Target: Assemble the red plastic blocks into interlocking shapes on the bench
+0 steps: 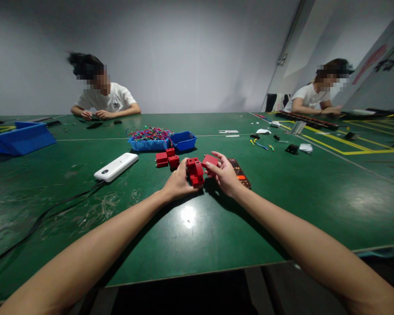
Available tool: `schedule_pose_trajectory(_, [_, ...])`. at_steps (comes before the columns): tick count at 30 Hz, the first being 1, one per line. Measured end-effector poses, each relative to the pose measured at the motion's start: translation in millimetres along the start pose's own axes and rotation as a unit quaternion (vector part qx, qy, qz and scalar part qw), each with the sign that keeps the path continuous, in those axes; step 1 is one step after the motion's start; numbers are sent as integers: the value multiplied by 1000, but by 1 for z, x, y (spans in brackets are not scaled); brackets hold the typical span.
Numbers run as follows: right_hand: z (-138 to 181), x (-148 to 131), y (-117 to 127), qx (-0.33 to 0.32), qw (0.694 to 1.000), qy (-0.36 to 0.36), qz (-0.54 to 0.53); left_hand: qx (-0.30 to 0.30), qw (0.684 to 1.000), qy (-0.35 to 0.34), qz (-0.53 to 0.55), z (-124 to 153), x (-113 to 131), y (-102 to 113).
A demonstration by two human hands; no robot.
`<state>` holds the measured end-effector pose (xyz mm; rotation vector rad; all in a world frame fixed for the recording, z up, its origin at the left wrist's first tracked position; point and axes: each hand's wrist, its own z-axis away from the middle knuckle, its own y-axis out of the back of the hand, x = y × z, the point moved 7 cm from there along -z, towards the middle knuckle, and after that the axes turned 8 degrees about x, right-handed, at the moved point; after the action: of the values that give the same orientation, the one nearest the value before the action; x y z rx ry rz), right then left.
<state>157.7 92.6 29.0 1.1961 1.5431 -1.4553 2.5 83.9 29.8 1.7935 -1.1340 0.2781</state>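
My left hand (178,182) is closed round a cluster of small red plastic blocks (195,171), held just above the green table (190,236). My right hand (223,174) pinches a single red block (210,160) between thumb and fingers, right beside the cluster. Three loose red blocks (167,159) lie on the table just beyond my left hand. A dark phone (240,173) with a lit screen lies under and behind my right hand.
A white power bank (116,166) with a black cable lies at left. Two blue trays (163,141), one full of coloured wires, stand behind the blocks. A larger blue bin (19,138) is far left. Two people sit at the far side, with small parts scattered at right.
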Motion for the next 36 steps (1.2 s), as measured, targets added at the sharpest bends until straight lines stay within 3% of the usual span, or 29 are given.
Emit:
schedule_pose_trajectory(14, [-4,-5,4,10,996,58,68,-3,1000,2,-12,0,-1,0])
schedule_pose_trajectory(21, [-6,-1,5,16,998,34,48,-3,1000,4,-19,0,-3,0])
schedule_pose_trajectory(30, [-6,-3,5,12,995,70,70,-3,1000,3,-21,0,-3,-1])
schedule_pose_trajectory(36, [-5,-3,6,24,997,55,49,-3,1000,9,-22,0,-3,-1])
